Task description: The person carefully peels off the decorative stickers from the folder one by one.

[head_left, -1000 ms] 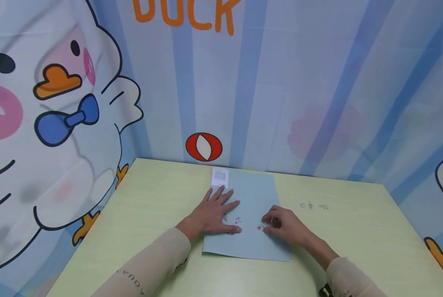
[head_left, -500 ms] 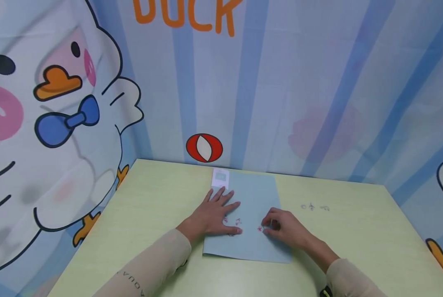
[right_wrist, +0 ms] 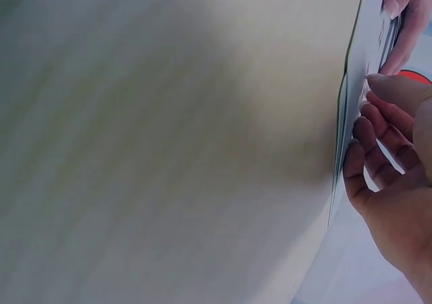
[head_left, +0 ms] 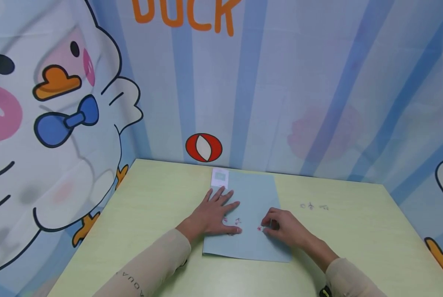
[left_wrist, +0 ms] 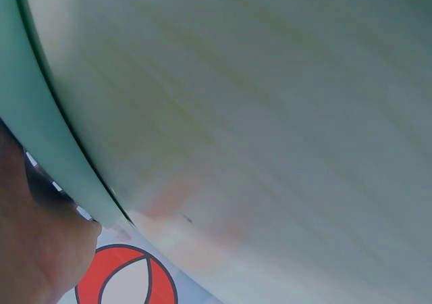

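A light blue sheet point(head_left: 251, 198) of paper or card lies flat on the table, its edge looking layered in the right wrist view. My left hand point(head_left: 214, 214) rests on its left part with fingers spread. Small pinkish-red pieces point(head_left: 237, 221) lie on the sheet between the left thumb and forefinger. At the right part of the sheet, my right hand point(head_left: 286, 226) pinches a small red and white piece point(head_left: 259, 228) between thumb and forefinger, right at the surface. Its other fingers point(right_wrist: 374, 148) are curled beside the sheet's edge in the right wrist view. The piece's exact kind is too small to tell.
A small white card point(head_left: 219, 176) with a grey square lies at the sheet's top left corner. Several small pale pieces point(head_left: 310, 206) lie on the pale yellow table point(head_left: 355, 231), right of the sheet. A printed duck curtain point(head_left: 266, 82) stands behind the table.
My right hand has shifted very slightly towards the red and white piece, with thumb and forefinger closer over it. The left hand stays in place on the sheet.
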Action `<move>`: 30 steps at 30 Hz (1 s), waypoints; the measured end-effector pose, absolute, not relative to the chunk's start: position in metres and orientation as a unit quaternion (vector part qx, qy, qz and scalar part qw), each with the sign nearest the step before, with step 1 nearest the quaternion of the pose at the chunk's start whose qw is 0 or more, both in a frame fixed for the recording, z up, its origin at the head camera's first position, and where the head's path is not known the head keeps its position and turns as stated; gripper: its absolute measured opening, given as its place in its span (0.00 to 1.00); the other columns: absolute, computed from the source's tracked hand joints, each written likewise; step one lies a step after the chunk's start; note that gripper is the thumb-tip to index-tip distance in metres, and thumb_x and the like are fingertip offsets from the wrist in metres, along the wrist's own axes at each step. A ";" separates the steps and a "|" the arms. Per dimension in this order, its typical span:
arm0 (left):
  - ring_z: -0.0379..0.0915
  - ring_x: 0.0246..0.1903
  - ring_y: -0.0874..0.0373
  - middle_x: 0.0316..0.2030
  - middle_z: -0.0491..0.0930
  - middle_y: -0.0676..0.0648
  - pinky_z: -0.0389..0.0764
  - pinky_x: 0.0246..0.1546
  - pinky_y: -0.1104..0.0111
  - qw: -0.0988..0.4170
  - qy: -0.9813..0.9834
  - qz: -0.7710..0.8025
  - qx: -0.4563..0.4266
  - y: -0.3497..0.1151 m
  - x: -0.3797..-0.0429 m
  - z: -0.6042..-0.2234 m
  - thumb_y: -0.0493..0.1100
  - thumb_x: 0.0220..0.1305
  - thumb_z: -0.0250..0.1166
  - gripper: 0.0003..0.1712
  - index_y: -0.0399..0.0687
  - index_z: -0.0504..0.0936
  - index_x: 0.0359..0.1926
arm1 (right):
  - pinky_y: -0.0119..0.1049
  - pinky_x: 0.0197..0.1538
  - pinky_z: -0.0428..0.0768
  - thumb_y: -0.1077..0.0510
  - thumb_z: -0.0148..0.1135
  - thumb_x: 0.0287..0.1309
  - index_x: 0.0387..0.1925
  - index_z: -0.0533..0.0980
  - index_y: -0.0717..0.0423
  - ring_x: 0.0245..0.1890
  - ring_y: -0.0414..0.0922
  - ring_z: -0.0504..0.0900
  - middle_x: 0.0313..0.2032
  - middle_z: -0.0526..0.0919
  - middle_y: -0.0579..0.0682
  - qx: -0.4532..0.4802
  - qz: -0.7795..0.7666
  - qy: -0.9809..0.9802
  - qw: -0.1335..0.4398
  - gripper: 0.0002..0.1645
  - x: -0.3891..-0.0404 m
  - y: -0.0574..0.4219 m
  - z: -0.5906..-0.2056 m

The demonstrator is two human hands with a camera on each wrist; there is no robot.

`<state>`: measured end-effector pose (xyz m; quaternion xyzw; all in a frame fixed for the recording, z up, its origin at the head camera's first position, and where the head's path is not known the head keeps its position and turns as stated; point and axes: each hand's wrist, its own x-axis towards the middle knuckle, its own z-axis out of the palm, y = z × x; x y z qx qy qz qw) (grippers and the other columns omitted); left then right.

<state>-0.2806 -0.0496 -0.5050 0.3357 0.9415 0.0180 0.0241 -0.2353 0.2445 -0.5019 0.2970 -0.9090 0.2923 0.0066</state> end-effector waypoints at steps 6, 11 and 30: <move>0.35 0.84 0.42 0.85 0.48 0.49 0.40 0.80 0.40 0.024 0.941 0.019 0.336 -0.049 -0.280 -0.506 0.85 0.64 0.49 0.54 0.68 0.60 0.83 | 0.34 0.39 0.81 0.64 0.75 0.61 0.40 0.86 0.54 0.35 0.38 0.78 0.37 0.82 0.42 0.282 0.296 -0.913 -0.008 0.07 -0.236 0.244 -0.501; 0.35 0.84 0.42 0.85 0.48 0.49 0.40 0.80 0.40 0.021 0.941 0.013 0.337 -0.049 -0.281 -0.509 0.86 0.63 0.49 0.54 0.68 0.60 0.83 | 0.33 0.43 0.82 0.64 0.76 0.60 0.41 0.86 0.55 0.37 0.37 0.79 0.38 0.81 0.42 0.256 0.295 -0.920 -0.028 0.08 -0.235 0.243 -0.499; 0.34 0.84 0.43 0.85 0.48 0.50 0.39 0.80 0.40 0.021 0.942 0.010 0.334 -0.049 -0.282 -0.508 0.86 0.63 0.48 0.54 0.69 0.60 0.84 | 0.33 0.41 0.80 0.66 0.73 0.62 0.44 0.85 0.55 0.37 0.38 0.77 0.39 0.81 0.43 0.258 0.320 -0.911 -0.033 0.09 -0.235 0.242 -0.500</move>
